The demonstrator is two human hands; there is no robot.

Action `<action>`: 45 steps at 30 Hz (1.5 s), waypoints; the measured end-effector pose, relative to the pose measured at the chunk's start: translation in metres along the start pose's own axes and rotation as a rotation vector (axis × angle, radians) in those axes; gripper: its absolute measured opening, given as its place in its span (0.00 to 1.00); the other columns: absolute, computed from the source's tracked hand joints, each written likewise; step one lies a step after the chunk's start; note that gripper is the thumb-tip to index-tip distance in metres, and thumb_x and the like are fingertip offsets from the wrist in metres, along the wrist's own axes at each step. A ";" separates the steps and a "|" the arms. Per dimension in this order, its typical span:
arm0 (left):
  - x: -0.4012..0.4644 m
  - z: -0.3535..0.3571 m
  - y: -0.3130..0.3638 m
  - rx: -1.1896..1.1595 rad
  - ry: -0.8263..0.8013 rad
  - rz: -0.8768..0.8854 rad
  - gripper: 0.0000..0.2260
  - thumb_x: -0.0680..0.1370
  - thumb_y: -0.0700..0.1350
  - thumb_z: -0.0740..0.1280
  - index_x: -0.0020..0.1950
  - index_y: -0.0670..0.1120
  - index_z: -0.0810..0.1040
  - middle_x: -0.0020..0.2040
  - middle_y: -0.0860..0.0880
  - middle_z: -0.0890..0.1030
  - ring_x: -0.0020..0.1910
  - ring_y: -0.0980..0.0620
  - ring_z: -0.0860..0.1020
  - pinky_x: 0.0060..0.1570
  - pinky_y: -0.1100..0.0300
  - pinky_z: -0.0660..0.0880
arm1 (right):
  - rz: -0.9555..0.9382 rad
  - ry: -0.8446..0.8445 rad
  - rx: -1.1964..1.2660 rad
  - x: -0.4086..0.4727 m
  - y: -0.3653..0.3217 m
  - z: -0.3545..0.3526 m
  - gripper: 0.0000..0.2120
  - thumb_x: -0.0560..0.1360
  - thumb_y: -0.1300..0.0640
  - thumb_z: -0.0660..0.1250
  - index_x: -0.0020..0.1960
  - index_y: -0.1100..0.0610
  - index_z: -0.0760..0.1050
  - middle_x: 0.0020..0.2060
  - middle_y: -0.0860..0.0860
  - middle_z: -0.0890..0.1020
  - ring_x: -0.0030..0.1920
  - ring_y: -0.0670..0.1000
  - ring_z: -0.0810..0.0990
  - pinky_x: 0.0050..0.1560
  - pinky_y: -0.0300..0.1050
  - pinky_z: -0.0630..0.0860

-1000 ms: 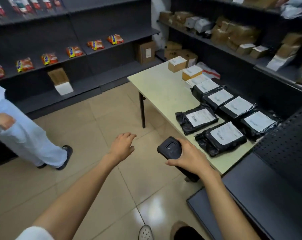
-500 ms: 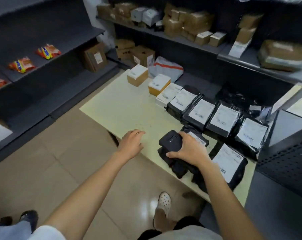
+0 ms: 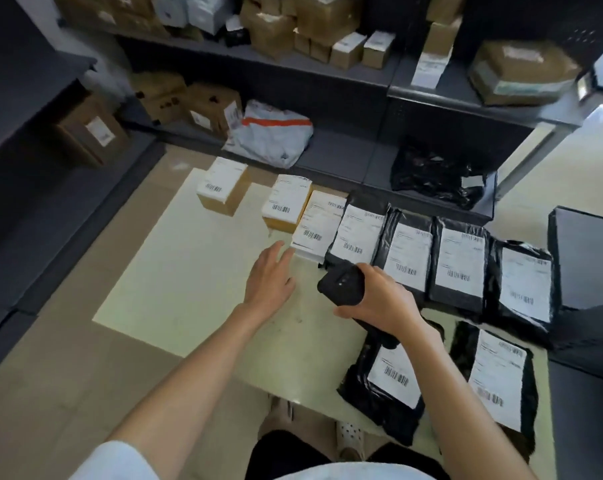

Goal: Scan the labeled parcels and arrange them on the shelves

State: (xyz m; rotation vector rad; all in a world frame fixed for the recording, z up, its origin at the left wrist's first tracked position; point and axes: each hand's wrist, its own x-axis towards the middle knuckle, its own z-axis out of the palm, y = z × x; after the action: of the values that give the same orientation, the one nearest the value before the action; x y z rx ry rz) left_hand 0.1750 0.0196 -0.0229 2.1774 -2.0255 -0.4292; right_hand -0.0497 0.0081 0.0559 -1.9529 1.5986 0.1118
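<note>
Scanner (image 3: 341, 285) gripped in right hand (image 3: 379, 299); left hand (image 3: 270, 277) spread, empty, mid-frame. Overlapping parcels (image 3: 407, 252): neighbouring barcode may be misread.

1. A pale tabletop (image 3: 189, 271) is seen.
2. Two labeled brown boxes (image 3: 223, 190) and a white parcel (image 3: 315, 220) are laid toward 12 o'clock.
3. Black labeled mailers (image 3: 457, 265) are lined up toward 2 o'clock; two more mailers (image 3: 497, 379) are laid at 4 o'clock.

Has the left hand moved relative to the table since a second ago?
Yes. The left hand was over the floor short of the table; it is now above the tabletop, reaching toward the white parcel.
</note>
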 end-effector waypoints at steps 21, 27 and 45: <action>0.180 0.034 -0.068 -0.361 0.102 -0.153 0.51 0.68 0.57 0.77 0.80 0.50 0.48 0.78 0.42 0.53 0.75 0.41 0.56 0.67 0.43 0.69 | 0.374 0.075 0.186 0.096 -0.057 0.023 0.46 0.65 0.35 0.76 0.75 0.50 0.61 0.63 0.45 0.74 0.59 0.53 0.78 0.53 0.50 0.76; 0.163 0.029 -0.092 -0.501 0.033 -0.313 0.53 0.62 0.59 0.80 0.77 0.49 0.52 0.74 0.45 0.61 0.72 0.44 0.61 0.63 0.41 0.71 | 0.322 0.066 0.209 0.092 -0.070 0.027 0.45 0.65 0.35 0.76 0.74 0.49 0.62 0.61 0.45 0.74 0.58 0.53 0.78 0.52 0.50 0.76; 0.063 -0.081 -0.050 -0.322 0.300 0.220 0.43 0.60 0.46 0.78 0.72 0.51 0.62 0.68 0.50 0.64 0.65 0.48 0.68 0.52 0.50 0.76 | 0.117 0.312 0.123 -0.022 -0.063 -0.006 0.40 0.65 0.36 0.74 0.72 0.47 0.63 0.60 0.44 0.75 0.56 0.53 0.78 0.47 0.48 0.74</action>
State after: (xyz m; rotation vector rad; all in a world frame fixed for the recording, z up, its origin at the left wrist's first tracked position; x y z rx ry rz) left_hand 0.2502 -0.0460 0.0322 1.6972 -1.8562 -0.3472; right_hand 0.0005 0.0297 0.0955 -1.8491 1.8701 -0.2510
